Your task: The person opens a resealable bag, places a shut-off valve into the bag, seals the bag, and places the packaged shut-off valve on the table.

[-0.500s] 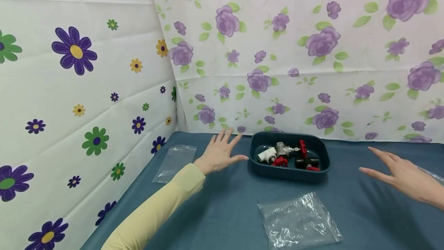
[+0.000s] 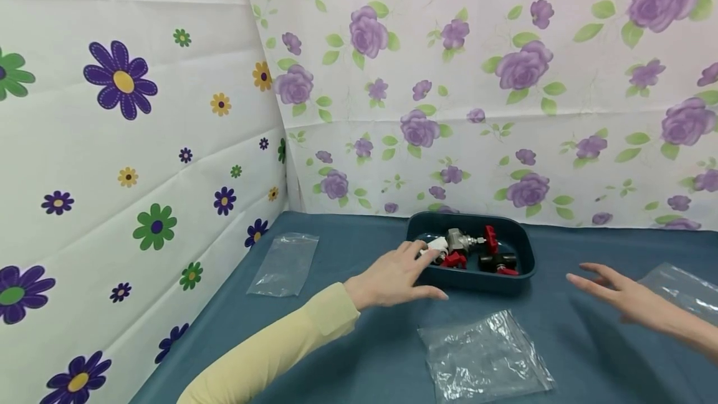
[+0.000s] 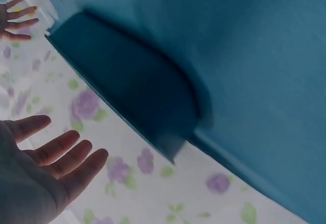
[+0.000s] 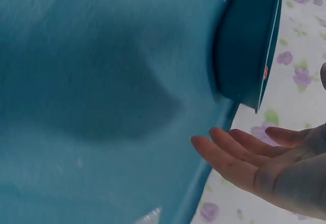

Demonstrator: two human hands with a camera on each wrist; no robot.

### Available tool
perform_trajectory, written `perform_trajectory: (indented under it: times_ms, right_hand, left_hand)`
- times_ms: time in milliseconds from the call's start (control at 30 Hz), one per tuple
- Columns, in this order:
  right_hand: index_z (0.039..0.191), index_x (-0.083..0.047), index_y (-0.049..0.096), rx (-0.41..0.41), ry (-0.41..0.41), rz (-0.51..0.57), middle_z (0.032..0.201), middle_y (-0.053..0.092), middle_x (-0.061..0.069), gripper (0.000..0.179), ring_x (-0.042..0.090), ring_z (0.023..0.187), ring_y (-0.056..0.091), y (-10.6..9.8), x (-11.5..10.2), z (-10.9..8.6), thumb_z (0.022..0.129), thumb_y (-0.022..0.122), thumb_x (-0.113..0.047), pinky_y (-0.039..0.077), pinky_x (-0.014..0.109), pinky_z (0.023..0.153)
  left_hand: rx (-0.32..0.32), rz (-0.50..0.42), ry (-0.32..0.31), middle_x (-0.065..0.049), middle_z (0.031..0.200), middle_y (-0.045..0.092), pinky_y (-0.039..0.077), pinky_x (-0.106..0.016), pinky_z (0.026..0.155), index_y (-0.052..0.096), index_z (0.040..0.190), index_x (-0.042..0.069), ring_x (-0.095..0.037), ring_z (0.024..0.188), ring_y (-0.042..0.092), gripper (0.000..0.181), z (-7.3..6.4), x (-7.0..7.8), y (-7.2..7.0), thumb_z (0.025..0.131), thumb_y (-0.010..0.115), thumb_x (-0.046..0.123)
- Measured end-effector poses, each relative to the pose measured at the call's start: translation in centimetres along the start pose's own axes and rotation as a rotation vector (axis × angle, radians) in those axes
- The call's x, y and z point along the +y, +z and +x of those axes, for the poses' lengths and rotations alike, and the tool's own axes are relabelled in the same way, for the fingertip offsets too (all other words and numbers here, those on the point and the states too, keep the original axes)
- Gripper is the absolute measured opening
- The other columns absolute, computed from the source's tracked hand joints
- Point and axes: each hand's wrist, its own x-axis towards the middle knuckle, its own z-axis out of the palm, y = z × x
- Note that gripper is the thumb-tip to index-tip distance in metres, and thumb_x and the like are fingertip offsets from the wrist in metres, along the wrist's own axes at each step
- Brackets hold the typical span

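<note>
In the head view a dark blue tray point(image 2: 465, 277) stands at the back of the table. Inside it lie a white pipe fitting point(image 2: 439, 244), a metal valve point(image 2: 457, 240) with a red handle point(image 2: 490, 239), a red-handled piece point(image 2: 454, 260) and a black valve point(image 2: 497, 262). My left hand point(image 2: 392, 274), fingers spread, hovers at the tray's left front, its fingertips covering part of the white fitting. My right hand point(image 2: 631, 295) hangs above the table to the right of the tray, holding nothing. Both palms show empty in the wrist views.
A clear plastic bag point(image 2: 485, 357) lies in front of the tray. Another clear bag point(image 2: 283, 265) is at the left, and a third bag point(image 2: 684, 288) lies at the right behind my right hand. Flowered cloth walls point(image 2: 421, 80) border the table's back and left.
My left hand has moved right and slightly down, from beside the tray to over its left front edge. My right hand has shifted a little left, uncovering more of the right bag.
</note>
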Motion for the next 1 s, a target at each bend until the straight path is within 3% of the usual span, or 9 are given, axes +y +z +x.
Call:
perform_trajectory:
  times_ms: [100, 200, 367, 467, 700, 1000]
  right_hand:
    - [0.136, 0.013, 0.005, -0.052, 0.012, 0.132, 0.124, 0.023, 0.043, 0.075, 0.052, 0.104, 0.042, 0.5, 0.1, 0.0, 0.097, 0.036, -0.043, 0.047, 0.051, 0.063]
    - [0.136, 0.013, 0.006, -0.083, 0.063, 0.258, 0.12, 0.034, 0.038, 0.076, 0.046, 0.102, 0.048, 1.1, 0.1, 0.2, 0.096, 0.036, -0.045, 0.047, 0.052, 0.067]
    - [0.133, 0.016, 0.007, -0.114, 0.148, 0.419, 0.106, 0.051, 0.02, 0.081, 0.037, 0.094, 0.055, 2.3, 0.0, 0.3, 0.095, 0.035, -0.05, 0.047, 0.051, 0.07]
    - [0.133, 0.016, 0.003, -0.153, 0.179, 0.488, 0.104, 0.052, 0.02, 0.084, 0.037, 0.094, 0.055, 2.9, 0.0, 0.3, 0.094, 0.033, -0.052, 0.047, 0.052, 0.071]
    - [0.136, 0.016, 0.002, -0.222, 0.232, 0.575, 0.105, 0.053, 0.021, 0.088, 0.039, 0.096, 0.054, 4.1, -0.2, 0.3, 0.093, 0.034, -0.054, 0.046, 0.053, 0.072]
    - [0.133, 0.013, 0.0, -0.242, 0.266, 0.622, 0.105, 0.052, 0.022, 0.082, 0.037, 0.096, 0.054, 4.9, -0.6, 0.4, 0.094, 0.043, -0.046, 0.045, 0.053, 0.074]
  left_hand:
    - [-0.011, -0.021, 0.033, -0.007, 0.12, 0.041, 0.042, -0.024, 0.071, 0.037, 0.137, 0.012, -0.015, 0.097, 0.041, 0.073, 0.4, 0.8, 0.6, 0.084, 0.044, 0.062]
    - [-0.062, -0.037, 0.043, -0.005, 0.12, 0.041, 0.041, -0.021, 0.067, 0.038, 0.137, 0.013, -0.013, 0.094, 0.041, 0.073, 0.8, 1.5, 1.4, 0.084, 0.042, 0.063]
    - [-0.189, -0.078, -0.003, -0.002, 0.126, 0.039, 0.042, -0.021, 0.073, 0.036, 0.139, 0.017, -0.013, 0.104, 0.041, 0.075, 1.3, 2.6, 2.6, 0.083, 0.04, 0.066]
    - [-0.246, -0.135, -0.043, 0.001, 0.124, 0.04, 0.042, -0.019, 0.072, 0.037, 0.138, 0.018, -0.011, 0.102, 0.042, 0.075, 1.7, 3.2, 3.2, 0.081, 0.043, 0.067]
    - [-0.332, -0.258, -0.123, 0.006, 0.122, 0.039, 0.04, -0.017, 0.062, 0.035, 0.138, 0.022, -0.007, 0.094, 0.04, 0.077, 2.1, 4.3, 3.9, 0.078, 0.048, 0.068]
    - [-0.375, -0.263, -0.12, 0.008, 0.113, 0.039, 0.038, -0.018, 0.066, 0.033, 0.139, 0.022, -0.007, 0.087, 0.039, 0.079, 2.5, 5.1, 4.2, 0.077, 0.052, 0.067]
